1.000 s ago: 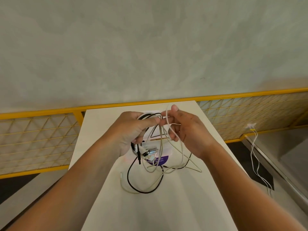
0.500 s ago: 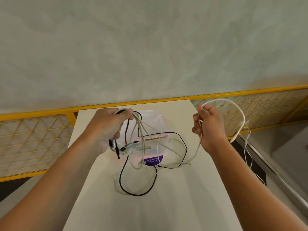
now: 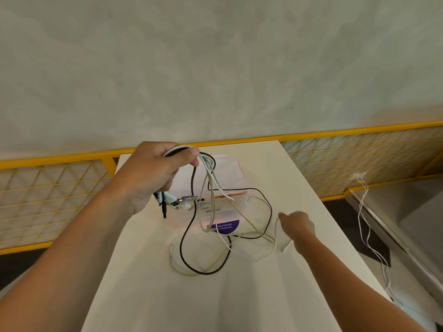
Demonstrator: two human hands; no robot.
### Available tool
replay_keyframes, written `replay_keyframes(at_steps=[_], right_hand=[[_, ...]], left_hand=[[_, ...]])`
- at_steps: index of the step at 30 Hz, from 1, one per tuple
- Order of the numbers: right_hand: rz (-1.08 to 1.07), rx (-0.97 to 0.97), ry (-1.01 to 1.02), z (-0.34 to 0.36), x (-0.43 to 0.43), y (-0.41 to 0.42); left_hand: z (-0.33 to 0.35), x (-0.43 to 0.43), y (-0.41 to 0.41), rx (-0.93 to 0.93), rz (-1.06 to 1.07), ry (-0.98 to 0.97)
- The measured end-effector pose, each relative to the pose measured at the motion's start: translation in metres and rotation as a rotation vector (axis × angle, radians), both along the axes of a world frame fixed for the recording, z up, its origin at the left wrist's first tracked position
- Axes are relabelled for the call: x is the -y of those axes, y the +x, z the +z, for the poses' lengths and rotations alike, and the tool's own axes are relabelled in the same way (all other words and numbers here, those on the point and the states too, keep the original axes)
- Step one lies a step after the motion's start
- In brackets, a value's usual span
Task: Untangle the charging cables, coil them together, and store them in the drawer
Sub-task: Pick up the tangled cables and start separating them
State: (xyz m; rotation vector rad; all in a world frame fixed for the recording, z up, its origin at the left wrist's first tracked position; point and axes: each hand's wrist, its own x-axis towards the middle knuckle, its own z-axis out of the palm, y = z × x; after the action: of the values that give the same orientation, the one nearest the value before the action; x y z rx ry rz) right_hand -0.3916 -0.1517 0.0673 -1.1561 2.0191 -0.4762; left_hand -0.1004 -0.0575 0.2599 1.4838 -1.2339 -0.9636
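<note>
Untangling is mid-way. Our left hand point(image 3: 158, 173) grips the bunched cables point(image 3: 208, 188) above the tabletop point(image 3: 239, 295); loose loops trail below it. Right hand point(image 3: 297, 224) pinches a white strand beside them. Coiling is not begun; we see no drawer.

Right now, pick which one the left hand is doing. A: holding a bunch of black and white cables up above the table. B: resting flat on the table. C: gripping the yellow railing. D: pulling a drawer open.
A: the left hand is closed around a bunch of black and white cables lifted above the table, with loops hanging down onto it.
</note>
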Motion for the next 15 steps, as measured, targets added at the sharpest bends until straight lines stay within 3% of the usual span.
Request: replay_keyframes(at_steps=[2, 6, 8, 11, 15], right_hand=[[0.066, -0.041, -0.151, 0.023, -0.004, 0.015], [0.327, 0.322, -0.452, 0.085, -0.016, 0.054], [0.590, 0.449, -0.462, 0.109, -0.024, 0.073], [0.925, 0.483, -0.430, 0.132, -0.037, 0.098], [0.859, 0.602, -0.381, 0.122, -0.040, 0.117]], left_hand=[[0.003, -0.002, 0.000, 0.050, -0.038, -0.007], [0.008, -0.005, -0.002, 0.097, -0.103, -0.008], [0.011, -0.007, -0.003, 0.112, -0.132, -0.009], [0.015, -0.010, -0.004, 0.105, -0.162, -0.020], [0.018, -0.013, 0.002, 0.150, -0.106, -0.043]])
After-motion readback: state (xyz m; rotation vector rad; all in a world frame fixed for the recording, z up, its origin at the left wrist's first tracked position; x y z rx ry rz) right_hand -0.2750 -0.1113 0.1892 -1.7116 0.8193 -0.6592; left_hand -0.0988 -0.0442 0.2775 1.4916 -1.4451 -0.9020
